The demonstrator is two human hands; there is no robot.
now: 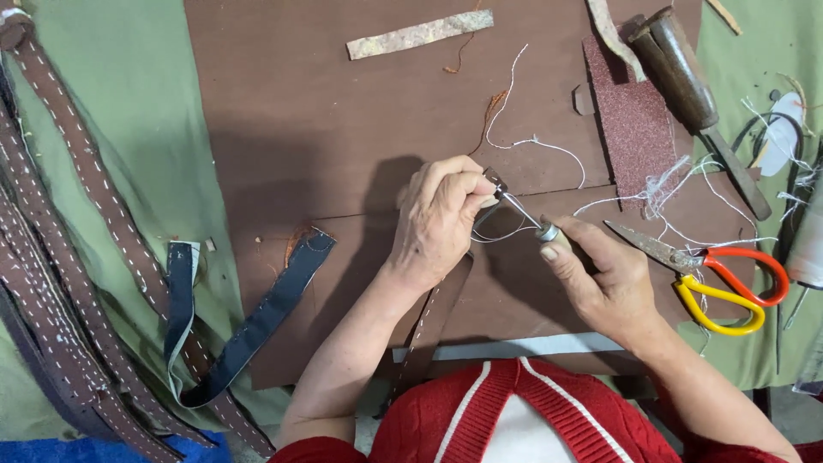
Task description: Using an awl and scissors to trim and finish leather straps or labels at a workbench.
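Your left hand (441, 219) sits near the middle of the brown work board (300, 120), fingers curled tight, pinching the end of a brown stitched strap (429, 321) between thumb and fingertips (480, 193). The strap end pokes out just past those fingertips, toward the board's right side; the rest of the strap runs back under your palm and wrist to the near edge of the board.

Your right hand (600, 279) lies just right of the left, closed around an awl (530, 219). Its metal collar shows at your thumb tip, and the thin point reaches up-left to the strap end, touching it or very nearly; contact cannot be confirmed. White thread (531, 141) loops between the two hands and trails off toward the board's far right.

Around the hands: red-and-yellow-handled scissors (720, 279) lie just right of your right hand, blades pointing at it. A dark red sandpaper sheet (630, 129) and a wooden-handled tool (686, 86) occupy the far right corner. A pale cork-like strip (420, 34) lies at the far edge. A blue strap (231, 326) curls off the board's near left corner onto the green cloth (137, 103). Several brown stitched straps (69, 257) lie along the cloth's left edge.
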